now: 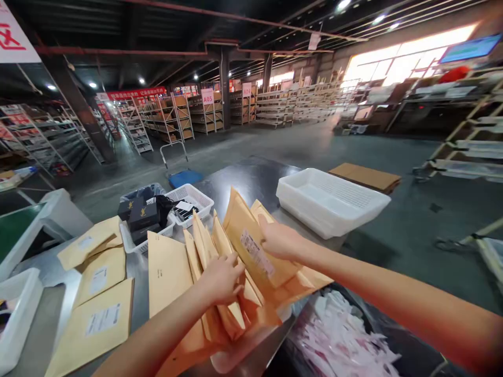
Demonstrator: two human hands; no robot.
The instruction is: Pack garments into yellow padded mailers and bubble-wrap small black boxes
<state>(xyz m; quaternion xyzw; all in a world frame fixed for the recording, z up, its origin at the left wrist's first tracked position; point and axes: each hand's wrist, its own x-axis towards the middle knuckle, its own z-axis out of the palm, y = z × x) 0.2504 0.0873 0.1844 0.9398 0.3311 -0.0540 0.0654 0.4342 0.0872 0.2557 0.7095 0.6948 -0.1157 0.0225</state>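
A row of yellow-brown padded envelopes [168, 267] stands on edge in front of me in a pale bin [231, 356], mostly hidden below them. My left hand [222, 278] lies over the middle of the row with its fingers curled around envelope edges. Farther right, my right hand [277, 240] grips the upper side of a padded envelope with a printed white label [257, 252]; this one leans to the left. The right thumb and fingertips are partly hidden. More flat envelopes [104, 319] with labels lie on the metal table to the left.
Behind the envelopes, white baskets [196, 195] hold black boxes [143, 214] and small items. Stacked white trays [330, 201] sit at the right, near flat cardboard [365, 177]. A bin of crumpled white paper strips [341, 335] is below my right arm. Shelving racks stand beyond.
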